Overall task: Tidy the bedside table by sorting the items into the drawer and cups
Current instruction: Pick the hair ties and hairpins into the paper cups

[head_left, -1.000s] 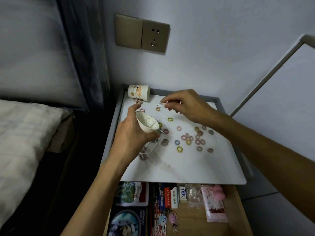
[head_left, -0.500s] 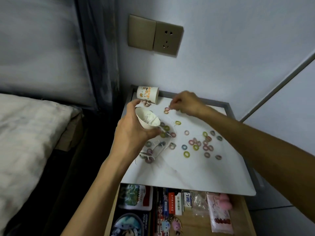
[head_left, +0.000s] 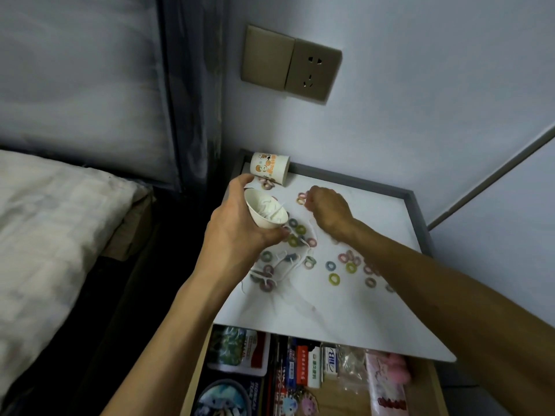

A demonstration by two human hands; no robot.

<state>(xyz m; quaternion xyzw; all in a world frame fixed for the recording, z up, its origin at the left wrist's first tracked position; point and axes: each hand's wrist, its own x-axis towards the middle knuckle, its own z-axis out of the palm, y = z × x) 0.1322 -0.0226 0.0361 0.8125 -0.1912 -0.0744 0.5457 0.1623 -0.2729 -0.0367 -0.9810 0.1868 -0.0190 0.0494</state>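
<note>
Mid-frame, the left hand [head_left: 237,232] grips the seemingly light, crushable cup [head_left: 265,214] round its wall, while the right hand [head_left: 327,211] curls over tiny rings [head_left: 300,200], grasp unclear.

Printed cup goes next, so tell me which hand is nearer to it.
Left. The left hand, holding the white cup, is just in front of the printed cup; the right hand is farther, to its right.

Left grip [head_left: 237,232] clasped, right grip [head_left: 327,211] curled
</note>
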